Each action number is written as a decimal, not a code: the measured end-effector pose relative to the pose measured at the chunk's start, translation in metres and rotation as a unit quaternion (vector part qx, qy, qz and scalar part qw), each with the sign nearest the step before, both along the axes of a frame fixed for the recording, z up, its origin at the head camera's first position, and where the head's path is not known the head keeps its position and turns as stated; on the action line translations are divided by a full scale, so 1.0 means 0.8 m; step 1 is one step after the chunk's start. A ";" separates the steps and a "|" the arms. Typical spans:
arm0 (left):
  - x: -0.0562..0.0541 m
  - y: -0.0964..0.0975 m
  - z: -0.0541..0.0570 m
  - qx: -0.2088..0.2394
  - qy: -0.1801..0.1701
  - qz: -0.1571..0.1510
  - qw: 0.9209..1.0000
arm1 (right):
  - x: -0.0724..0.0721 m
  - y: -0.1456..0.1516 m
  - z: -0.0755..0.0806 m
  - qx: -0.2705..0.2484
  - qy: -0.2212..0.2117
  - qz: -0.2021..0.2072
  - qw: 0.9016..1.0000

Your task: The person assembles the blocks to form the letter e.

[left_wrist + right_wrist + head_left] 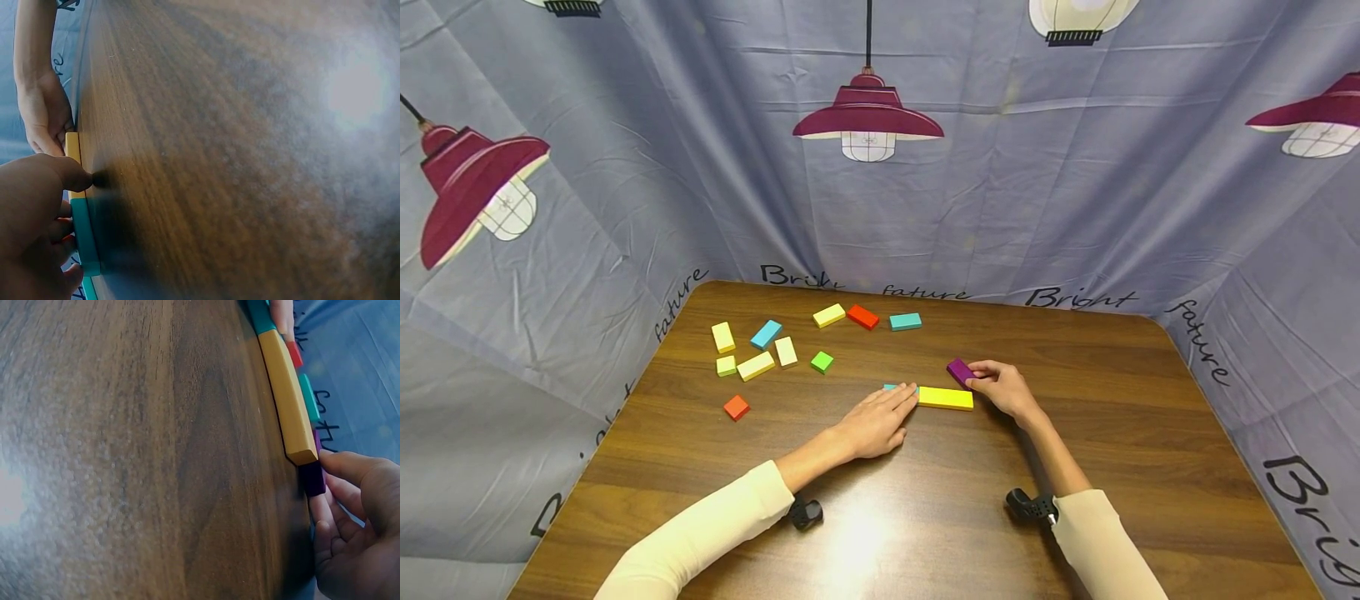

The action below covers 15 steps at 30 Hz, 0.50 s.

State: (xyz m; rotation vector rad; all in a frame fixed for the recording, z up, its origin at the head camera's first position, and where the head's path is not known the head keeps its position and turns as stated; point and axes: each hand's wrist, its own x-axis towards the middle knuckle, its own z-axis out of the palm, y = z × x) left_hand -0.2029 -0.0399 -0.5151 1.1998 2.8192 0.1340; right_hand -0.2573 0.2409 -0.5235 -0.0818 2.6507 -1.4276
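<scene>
My left hand [877, 423] lies over a blue block [86, 237] with its fingers extended, hiding most of it in the head view. End to end with that block is a longer yellow block [946, 398], running to the right. My right hand [1006, 390] pinches the near end of a purple block [959, 372] between thumb and fingers. The purple block slants just behind the yellow block's right end. In the right wrist view, the purple block [312, 479] shows right beside the yellow block's end [289, 400]; whether they touch I cannot tell.
At the back left of the wooden table [1105, 400] lie several loose blocks, among them a green one [822, 362], a blue one [767, 334] and an orange-red one [737, 407]. A red block [862, 317] and a light-blue block [906, 322] lie near the back edge. Curtains [925, 217] surround the table.
</scene>
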 end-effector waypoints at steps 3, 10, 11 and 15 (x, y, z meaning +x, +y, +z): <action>0.000 0.000 0.001 0.001 0.000 0.001 1.000 | 0.000 0.001 0.000 0.002 0.001 0.003 1.000; 0.000 0.000 0.000 0.001 0.004 -0.003 1.000 | 0.001 0.001 0.001 0.000 -0.009 -0.003 1.000; 0.000 0.000 0.001 0.002 0.004 -0.002 1.000 | 0.001 0.001 0.002 0.000 -0.010 -0.005 1.000; 0.001 0.000 0.001 0.003 0.004 -0.001 1.000 | 0.003 0.001 0.003 -0.004 -0.012 -0.008 1.000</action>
